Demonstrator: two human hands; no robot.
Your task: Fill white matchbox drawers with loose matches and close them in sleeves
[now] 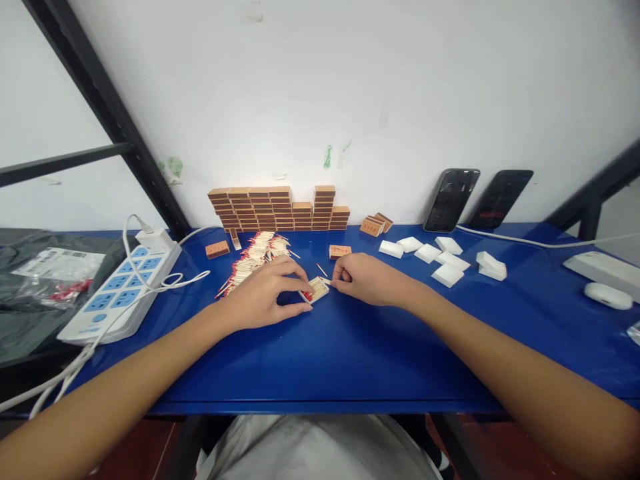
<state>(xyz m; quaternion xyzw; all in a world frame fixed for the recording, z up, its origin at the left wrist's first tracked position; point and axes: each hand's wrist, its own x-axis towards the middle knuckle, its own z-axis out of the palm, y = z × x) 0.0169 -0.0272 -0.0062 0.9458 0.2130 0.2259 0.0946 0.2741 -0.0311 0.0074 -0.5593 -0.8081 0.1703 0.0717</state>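
Note:
A small white matchbox tray (320, 297) lies on the blue table with red-tipped matches inside. My left hand (270, 293) grips it from the left, thumb on the near side and fingers on the far side. At the tray's right end, my right hand (367, 277) has its fingertips pinched on a pale matchstick (327, 281). One loose match (321, 269) lies just beyond the tray. A large heap of matches (255, 257) spreads behind my left hand, partly hidden by it. Beyond my right fingers sits a brown matchbox (340, 251).
Stacked matchboxes (270, 210) line the wall. Empty white trays (445, 257) lie to the right, near flat matchbox sleeves (373, 225). Two phones (451, 200) lean on the wall. A power strip (120, 287) with cables stands left; a white case (607, 295) lies far right.

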